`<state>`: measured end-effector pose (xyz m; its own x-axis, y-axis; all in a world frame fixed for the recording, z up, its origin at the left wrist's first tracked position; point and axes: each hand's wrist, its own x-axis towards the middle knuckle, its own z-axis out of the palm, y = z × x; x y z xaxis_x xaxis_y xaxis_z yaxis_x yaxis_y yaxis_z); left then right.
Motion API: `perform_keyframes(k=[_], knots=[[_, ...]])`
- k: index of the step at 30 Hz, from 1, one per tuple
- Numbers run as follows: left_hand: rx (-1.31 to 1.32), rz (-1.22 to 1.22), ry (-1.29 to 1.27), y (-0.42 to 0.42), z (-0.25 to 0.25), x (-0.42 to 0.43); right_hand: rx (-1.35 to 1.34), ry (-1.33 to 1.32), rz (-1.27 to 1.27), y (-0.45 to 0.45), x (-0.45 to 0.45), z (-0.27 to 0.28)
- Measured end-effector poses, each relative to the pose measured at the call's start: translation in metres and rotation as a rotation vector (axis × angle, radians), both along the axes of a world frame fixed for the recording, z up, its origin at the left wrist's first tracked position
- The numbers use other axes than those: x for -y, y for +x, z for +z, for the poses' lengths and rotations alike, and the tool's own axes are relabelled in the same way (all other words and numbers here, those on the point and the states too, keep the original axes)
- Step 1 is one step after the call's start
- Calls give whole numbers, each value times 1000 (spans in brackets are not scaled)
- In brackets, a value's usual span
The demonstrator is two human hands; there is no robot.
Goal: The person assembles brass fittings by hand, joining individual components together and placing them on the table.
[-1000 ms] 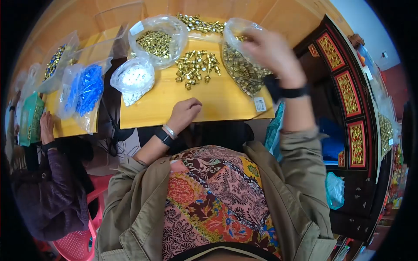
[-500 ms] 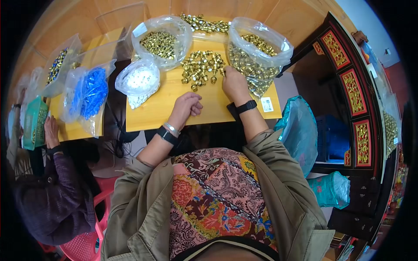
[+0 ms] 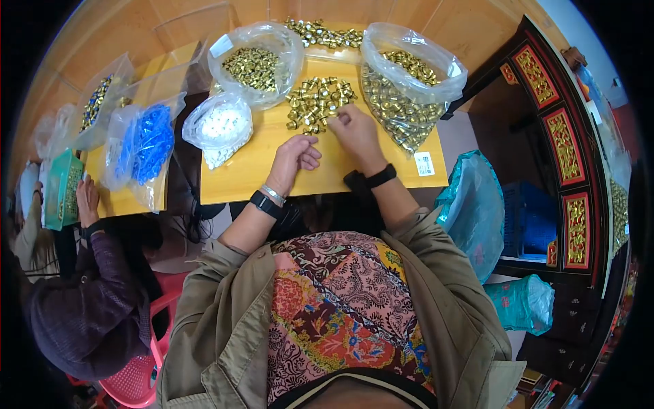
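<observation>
A loose pile of small brass-coloured fittings [image 3: 320, 95], some with white ends, lies on the yellow table [image 3: 259, 180]. My right hand [image 3: 357, 136] is at the pile's lower right edge, thumb and fingers pinched together; what is between them is hidden. Just left of it, my left hand [image 3: 294, 161] rests low over the table near the front of the pile, its fingers curled in. Whether it holds anything I cannot make out. To the right of my right hand stands a clear bag of larger brass fittings [image 3: 402, 109].
Behind are another bag of brass pieces [image 3: 252, 68] and more fittings [image 3: 323, 34]. At left sit a bag of white parts [image 3: 219, 129] and blue parts [image 3: 151, 143]. A co-worker's hand [image 3: 87, 201] is by a green basket [image 3: 65, 187]. A teal bag [image 3: 473, 211] stands right.
My right hand has moved left and slightly down, from the pile's right side toward my left hand. My left hand has risen slightly toward the pile.
</observation>
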<state>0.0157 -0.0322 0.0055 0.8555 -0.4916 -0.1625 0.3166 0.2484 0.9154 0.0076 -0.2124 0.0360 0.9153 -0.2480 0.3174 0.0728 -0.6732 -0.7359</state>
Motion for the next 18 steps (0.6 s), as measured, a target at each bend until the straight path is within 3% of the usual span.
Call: perform_keyframes(k=[2, 5, 11, 14, 18], knots=[[-70, -28, -72, 2, 1, -1, 45, 152, 107, -6, -22, -8], [-39, -48, -20, 8, -6, 0, -8, -27, 93, -15, -41, -5], [-96, 37, 15, 14, -11, 5, 93, 41, 184, -16, -45, -16], [-149, -7, -63, 19, -13, -1, -28, 199, 288, -18, -39, -16], [-165, -112, -103, 20, -10, -7, 184, 72, 292, -20, -38, -10]])
